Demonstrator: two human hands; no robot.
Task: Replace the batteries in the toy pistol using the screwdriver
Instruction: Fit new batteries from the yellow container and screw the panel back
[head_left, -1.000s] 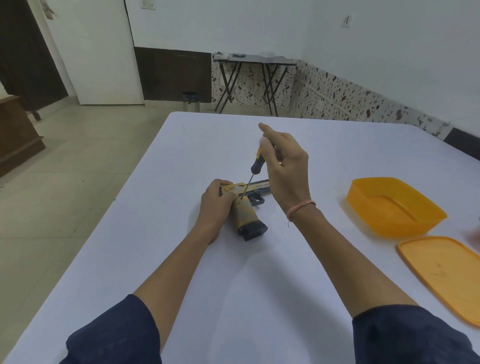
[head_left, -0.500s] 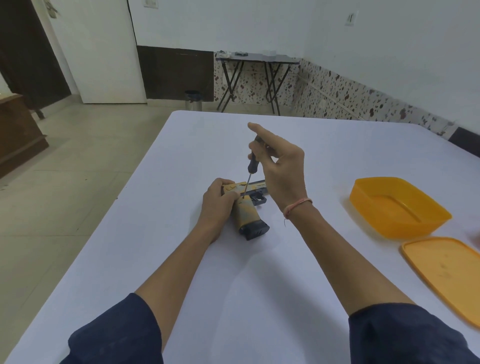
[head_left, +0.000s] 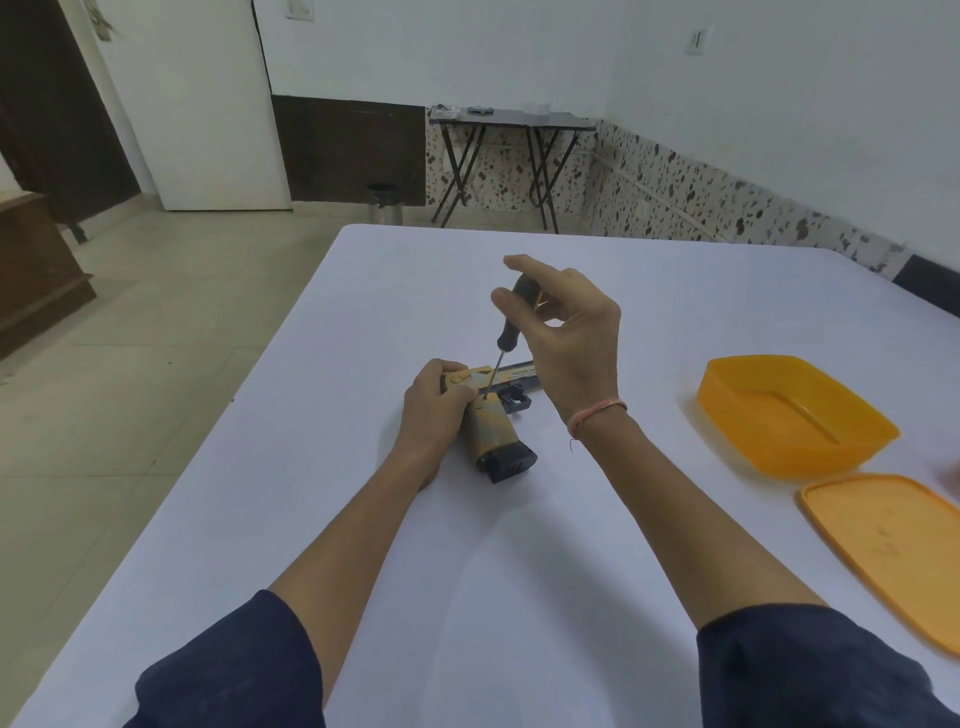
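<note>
Toy pistol (head_left: 496, 434), yellow and dark, lies on its side near the middle of a white bench (head_left: 363, 519), its grip pointing toward the camera wearer. The left hand (head_left: 434, 415) curls over its rear end, holding it down. The right hand (head_left: 571, 343) pinches the dark handle of a screwdriver (head_left: 511, 327) between thumb and fingers, with the shaft nearly upright and its tip on the pistol body just beside the left thumb. To the right, well apart from the pistol, sits an orange tub (head_left: 753, 457) with its top open. Its matching lid (head_left: 893, 540) lies flat just nearer the wearer. Beyond the bench stand a folding table (head_left: 511, 124) and a small metal bin (head_left: 385, 203).
</note>
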